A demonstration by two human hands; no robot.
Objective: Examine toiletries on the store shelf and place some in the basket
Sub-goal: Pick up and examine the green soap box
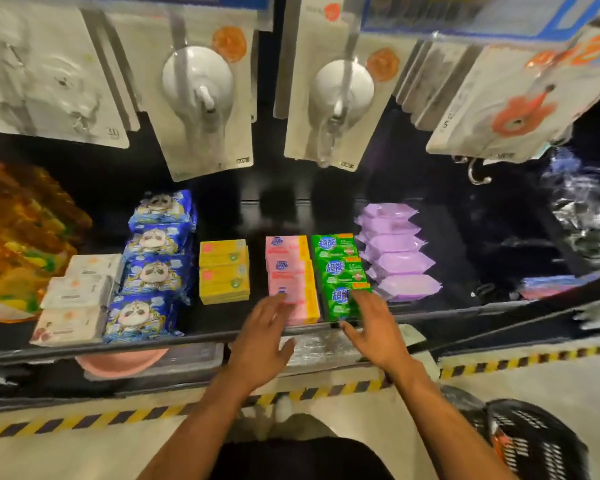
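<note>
I log: left hand, fingers straight, tips over the front pink soap pack; right hand, fingers spread loose, tips over the front green soap pack; black basket well behind the right fingers.

We stretch both bare forearms out ahead of us, and they draw closer together toward the wrists. Our left hand lies palm down, its fingers straight and slightly spread, the thumb angled out to the right. Our right hand is near it at about the same reach, also palm down, fingers loosely fanned, thumb pointing left. The two hands do not touch.
</note>
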